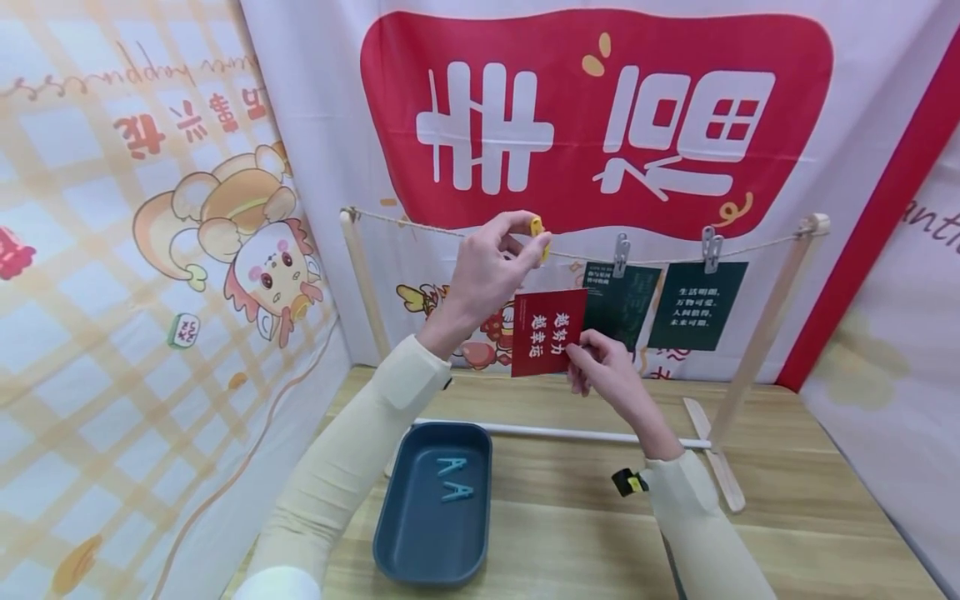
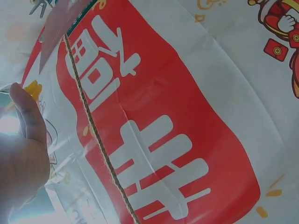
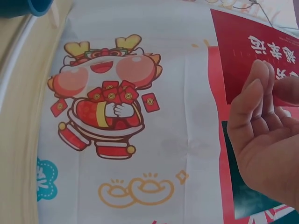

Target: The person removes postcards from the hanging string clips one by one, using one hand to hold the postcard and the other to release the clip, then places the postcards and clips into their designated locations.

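In the head view my left hand (image 1: 491, 265) pinches a yellow clothespin (image 1: 537, 227) close to the twine (image 1: 442, 230). The same clothespin shows partly behind the thumb in the left wrist view. Below and to the right, my right hand (image 1: 606, 367) holds a red card (image 1: 543, 333) with white characters by its lower right edge, between thumb and fingers. The card's top lies a little under the twine. Two dark green cards hang right of it: one card (image 1: 618, 304) under a grey clothespin (image 1: 621, 255), the other card (image 1: 697, 307) under another grey clothespin (image 1: 712, 250).
A wooden frame with a left post (image 1: 365, 287) and right post (image 1: 768, 333) carries the twine. Its white bottom rod (image 1: 570, 433) crosses behind a dark blue tray (image 1: 431, 546) with two blue clothespins (image 1: 454, 479). Printed cloth (image 1: 315, 50) hangs behind the wooden table (image 1: 555, 542).
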### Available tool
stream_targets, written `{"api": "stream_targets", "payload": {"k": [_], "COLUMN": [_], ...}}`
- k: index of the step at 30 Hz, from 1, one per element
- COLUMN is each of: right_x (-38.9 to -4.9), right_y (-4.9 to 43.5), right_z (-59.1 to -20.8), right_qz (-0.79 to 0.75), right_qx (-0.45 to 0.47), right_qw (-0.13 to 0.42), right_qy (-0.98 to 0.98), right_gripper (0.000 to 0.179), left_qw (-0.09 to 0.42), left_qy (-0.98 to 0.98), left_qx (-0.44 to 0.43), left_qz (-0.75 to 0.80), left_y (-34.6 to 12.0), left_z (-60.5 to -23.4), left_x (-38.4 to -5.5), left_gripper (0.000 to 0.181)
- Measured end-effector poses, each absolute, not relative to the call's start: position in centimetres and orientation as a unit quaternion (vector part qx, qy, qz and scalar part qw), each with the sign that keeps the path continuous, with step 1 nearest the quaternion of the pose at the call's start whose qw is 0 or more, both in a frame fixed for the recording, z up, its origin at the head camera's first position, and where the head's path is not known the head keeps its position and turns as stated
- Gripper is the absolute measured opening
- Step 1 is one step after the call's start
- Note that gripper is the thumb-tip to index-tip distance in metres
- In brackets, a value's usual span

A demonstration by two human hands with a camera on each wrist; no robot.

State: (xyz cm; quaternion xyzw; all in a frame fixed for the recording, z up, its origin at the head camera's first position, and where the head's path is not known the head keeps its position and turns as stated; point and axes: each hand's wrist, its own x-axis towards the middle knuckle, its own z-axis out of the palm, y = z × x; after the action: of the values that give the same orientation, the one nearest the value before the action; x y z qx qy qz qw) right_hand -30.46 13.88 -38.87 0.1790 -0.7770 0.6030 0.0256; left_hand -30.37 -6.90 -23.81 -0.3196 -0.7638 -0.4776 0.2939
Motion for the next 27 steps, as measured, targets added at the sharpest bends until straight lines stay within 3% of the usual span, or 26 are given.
{"api": "stream_targets", "payload": {"k": [14, 27], "right_x": [-28.0, -25.8], "right_y": [16.9, 20.8], "right_z": [-41.4, -44.8], "right_qz": [0.578, 0.558], "right_qx": [0.196, 0.170], "right_qw": [-0.010, -0.033], "right_qy": [-0.792, -0.811], "right_gripper": [0.030, 0.032], "left_qw": [0.236, 0.232], "left_qy": [-0.745, -0.743], "left_qx": [-0.344, -0.357], "left_qz": [-0.520, -0.517], "left_y": [-9.4, -12.2], "left_z": [-26.5, -29.6], "left_x": [-28.7, -28.1], "left_gripper": [0.040, 0.047]}}
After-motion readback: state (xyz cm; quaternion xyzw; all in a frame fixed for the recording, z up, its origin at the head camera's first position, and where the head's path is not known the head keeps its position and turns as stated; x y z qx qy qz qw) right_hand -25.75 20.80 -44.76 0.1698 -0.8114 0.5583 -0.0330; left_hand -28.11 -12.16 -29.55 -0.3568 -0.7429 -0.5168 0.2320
